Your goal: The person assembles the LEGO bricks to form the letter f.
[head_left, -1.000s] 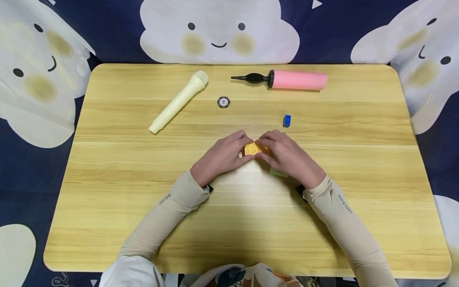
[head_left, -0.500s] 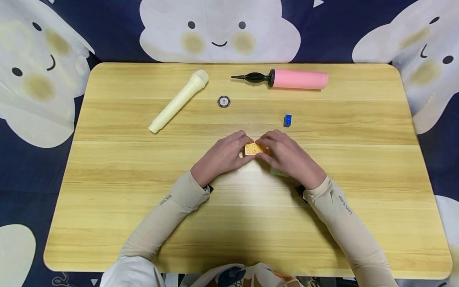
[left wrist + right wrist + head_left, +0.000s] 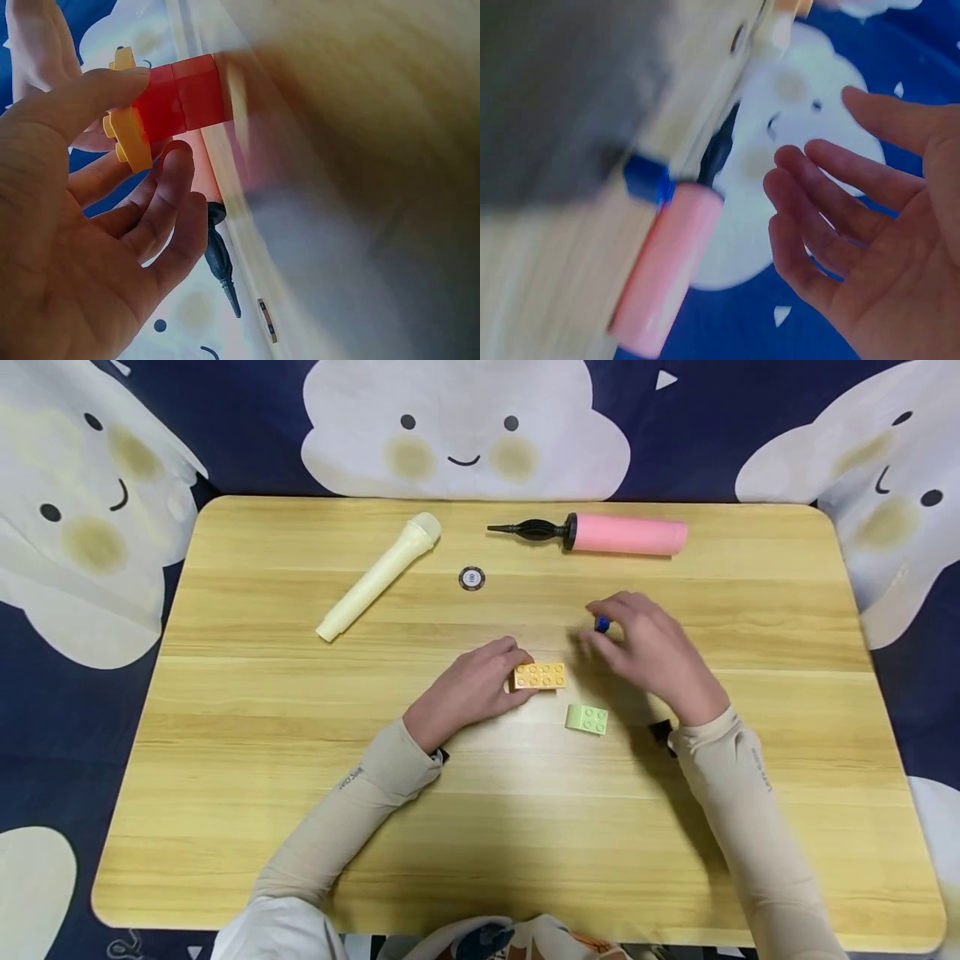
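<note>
My left hand pinches a stack of toy building bricks between thumb and fingers. An orange-yellow brick with studs forms its top, and red bricks sit beneath it, standing on the wooden table. Over a small blue brick hovers my right hand, thumb and fingers spread on either side of it. In the right wrist view the blue brick rests on the table, apart from the relaxed fingers. A light green brick lies just right of and nearer than the stack.
Toward the back of the table lie a pale yellow toy microphone, a round chip and a pink hand pump with a black nozzle. A cloud-patterned cloth hangs behind the table.
My right hand has left the orange-yellow brick and moved right and away to the blue brick, uncovering the light green brick. The left hand stays on the stack.
</note>
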